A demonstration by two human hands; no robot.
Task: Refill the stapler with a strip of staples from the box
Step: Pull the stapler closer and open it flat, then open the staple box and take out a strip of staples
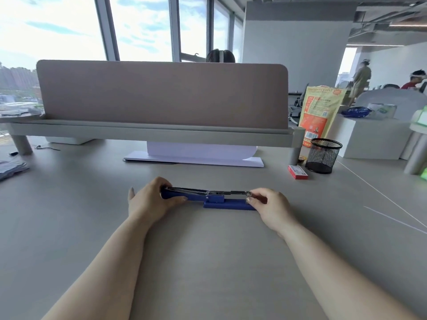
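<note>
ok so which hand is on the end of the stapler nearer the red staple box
The right hand. It pinches the stapler's metal tip, on the side toward the red staple box; the left hand grips the far blue end.

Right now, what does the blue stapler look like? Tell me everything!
The stapler is dark blue, plastic-looking, with a shiny metal rail along its top. It lies flat and sideways on the grey desk, swung open. The left hand grips its left end; the right hand pinches the right tip.
</note>
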